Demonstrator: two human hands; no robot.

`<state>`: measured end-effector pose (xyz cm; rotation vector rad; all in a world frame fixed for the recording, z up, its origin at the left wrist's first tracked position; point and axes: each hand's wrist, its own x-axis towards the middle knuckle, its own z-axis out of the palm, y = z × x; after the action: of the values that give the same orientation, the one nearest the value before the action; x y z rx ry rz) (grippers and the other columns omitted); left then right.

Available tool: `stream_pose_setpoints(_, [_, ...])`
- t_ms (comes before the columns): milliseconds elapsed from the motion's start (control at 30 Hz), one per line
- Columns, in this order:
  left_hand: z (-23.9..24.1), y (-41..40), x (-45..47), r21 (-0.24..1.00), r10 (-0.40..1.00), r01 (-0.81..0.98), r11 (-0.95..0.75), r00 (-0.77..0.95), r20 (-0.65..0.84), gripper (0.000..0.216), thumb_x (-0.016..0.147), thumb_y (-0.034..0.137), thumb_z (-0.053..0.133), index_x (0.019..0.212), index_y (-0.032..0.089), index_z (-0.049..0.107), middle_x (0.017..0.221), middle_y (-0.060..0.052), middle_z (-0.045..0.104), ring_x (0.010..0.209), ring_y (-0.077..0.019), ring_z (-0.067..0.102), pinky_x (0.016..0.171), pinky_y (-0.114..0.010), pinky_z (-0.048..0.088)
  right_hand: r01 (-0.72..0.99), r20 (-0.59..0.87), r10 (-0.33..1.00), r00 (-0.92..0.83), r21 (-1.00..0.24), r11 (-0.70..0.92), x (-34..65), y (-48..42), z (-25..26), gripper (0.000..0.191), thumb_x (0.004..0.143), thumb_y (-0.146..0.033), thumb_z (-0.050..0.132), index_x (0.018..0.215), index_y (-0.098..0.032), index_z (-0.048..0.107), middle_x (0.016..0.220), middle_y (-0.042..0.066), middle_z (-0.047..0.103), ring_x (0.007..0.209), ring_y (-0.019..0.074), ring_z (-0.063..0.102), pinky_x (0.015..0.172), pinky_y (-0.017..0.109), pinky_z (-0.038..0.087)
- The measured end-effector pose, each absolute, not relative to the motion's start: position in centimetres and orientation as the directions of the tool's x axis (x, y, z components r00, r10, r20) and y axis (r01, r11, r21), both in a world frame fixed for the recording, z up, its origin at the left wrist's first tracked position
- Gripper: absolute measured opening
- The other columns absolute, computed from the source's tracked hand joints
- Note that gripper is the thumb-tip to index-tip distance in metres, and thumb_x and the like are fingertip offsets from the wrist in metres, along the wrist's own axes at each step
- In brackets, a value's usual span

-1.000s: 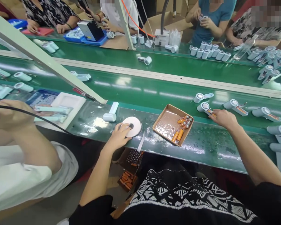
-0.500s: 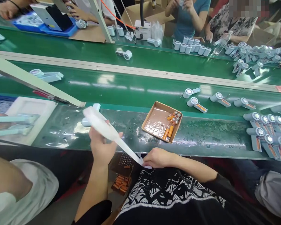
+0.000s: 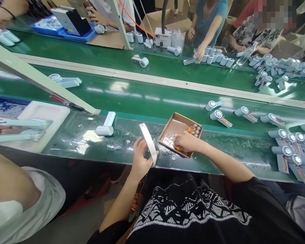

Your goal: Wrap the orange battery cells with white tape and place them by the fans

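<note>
My left hand (image 3: 139,157) is closed around a roll of white tape (image 3: 148,142), held up above the bench's front edge and seen nearly edge-on. My right hand (image 3: 186,141) reaches into a shallow cardboard box (image 3: 167,130), its fingers closed on an orange battery (image 3: 177,148) that is mostly hidden under them. More orange batteries (image 3: 193,129) with pale ends lie together in the box's far right corner. On the bench left of the tape, a pale blue handheld fan body (image 3: 105,130) lies on its side.
Several fan bodies with orange batteries in their handles crowd the bench (image 3: 286,152) at right; others lie on the green conveyor (image 3: 152,88). A slanted metal post (image 3: 66,91) and a white foam tray (image 3: 58,117) stand left. Co-workers sit beside me and across the line.
My right hand has left the tape's end near my lap and gone into the box. My left hand has shifted right with the roll. A co-worker's hand across the line now holds a fan.
</note>
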<state>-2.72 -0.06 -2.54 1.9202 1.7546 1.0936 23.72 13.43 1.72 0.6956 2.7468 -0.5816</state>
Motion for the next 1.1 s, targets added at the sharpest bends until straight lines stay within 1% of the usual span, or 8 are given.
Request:
stream_pose_setpoints(100, [-2.1,0.3,-2.5,0.602,0.908,0.745,-0.289,0.013,0.419,0.049,0.092,0.019,0.067,0.139,0.028,0.056,0.134,-0.011,0.065,0.146,-0.0382,0.044,0.117,-0.060,0.046,0.532,-0.016,0.691,-0.723,-0.650,0.542,24.6,13.4,2.4,0.020,0.097,-0.038,0.069,0.101,-0.019,0.076,0.107,0.011,0.080,0.108,0.0273,0.072,0.099,0.041,0.052])
stream_pose_setpoints(167, [-1.8,0.6,-2.4,0.500,0.864,0.789,-0.359,0.078,0.497,0.049,0.090,0.009,0.061,0.137,0.024,0.058,0.132,-0.012,0.066,0.145,-0.0385,0.044,0.114,-0.059,0.049,0.346,0.158,0.854,-0.496,-0.866,0.362,25.0,12.5,2.8,0.030,0.094,-0.046,0.073,0.111,-0.021,0.072,0.119,0.011,0.079,0.111,0.0262,0.075,0.100,0.042,0.057])
stream_pose_setpoints(233, [-1.4,0.9,-2.0,0.385,0.804,0.822,-0.420,0.140,0.578,0.052,0.088,0.001,0.057,0.136,0.021,0.059,0.129,-0.013,0.068,0.142,-0.0377,0.046,0.114,-0.059,0.048,0.097,0.227,0.921,-0.316,-0.958,0.269,24.7,10.7,3.0,0.034,0.090,-0.049,0.079,0.109,-0.023,0.066,0.123,0.011,0.079,0.111,0.0251,0.077,0.098,0.041,0.062])
stream_pose_setpoints(300, [-0.9,1.1,-1.6,0.289,0.749,0.834,-0.470,0.203,0.631,0.054,0.086,-0.003,0.054,0.135,0.019,0.060,0.126,-0.013,0.069,0.136,-0.0353,0.052,0.115,-0.059,0.046,-0.078,0.240,0.949,-0.206,-0.970,0.229,23.9,8.8,3.0,0.034,0.088,-0.045,0.082,0.104,-0.025,0.060,0.121,0.011,0.080,0.109,0.0243,0.079,0.094,0.038,0.065])
stream_pose_setpoints(400, [-0.7,1.3,-0.8,0.249,0.749,0.841,-0.480,0.246,0.615,0.055,0.085,-0.004,0.054,0.134,0.018,0.062,0.126,-0.013,0.071,0.131,-0.0348,0.054,0.115,-0.060,0.045,-0.172,0.227,0.969,-0.096,-0.963,0.209,22.6,6.7,2.9,0.034,0.088,-0.041,0.084,0.101,-0.025,0.057,0.118,0.012,0.081,0.106,0.0245,0.080,0.093,0.038,0.067])
stream_pose_setpoints(733, [-0.8,0.8,0.9,0.269,0.820,0.884,-0.381,0.190,0.539,0.043,0.086,-0.001,0.063,0.122,0.020,0.074,0.126,-0.008,0.075,0.122,-0.0327,0.049,0.101,-0.043,0.051,-0.059,0.299,0.954,0.015,-0.952,0.300,21.5,4.7,0.8,0.027,0.087,-0.038,0.085,0.099,-0.025,0.064,0.119,0.010,0.080,0.112,0.0252,0.078,0.097,0.039,0.067])
stream_pose_setpoints(933, [1.3,1.9,-0.3,0.123,0.775,0.909,-0.399,0.262,0.575,0.049,0.091,-0.001,0.065,0.133,0.023,0.071,0.123,-0.004,0.077,0.111,-0.0297,0.048,0.095,-0.040,0.046,-0.153,-0.008,0.982,-0.190,-0.987,-0.038,23.1,7.0,1.9,0.060,0.073,-0.040,0.095,0.125,-0.024,0.068,0.128,0.009,0.078,0.113,0.0250,0.077,0.106,0.044,0.062])
stream_pose_setpoints(1100, [2.0,3.3,-0.7,0.059,0.753,0.897,-0.438,0.330,0.569,0.060,0.096,0.006,0.063,0.150,0.033,0.060,0.126,-0.003,0.076,0.106,-0.0290,0.047,0.097,-0.046,0.039,-0.021,-0.173,0.939,-0.296,-0.982,-0.187,24.2,10.4,4.5,0.049,0.064,-0.025,0.096,0.108,-0.019,0.077,0.107,0.007,0.082,0.100,0.0274,0.080,0.105,0.049,0.062])
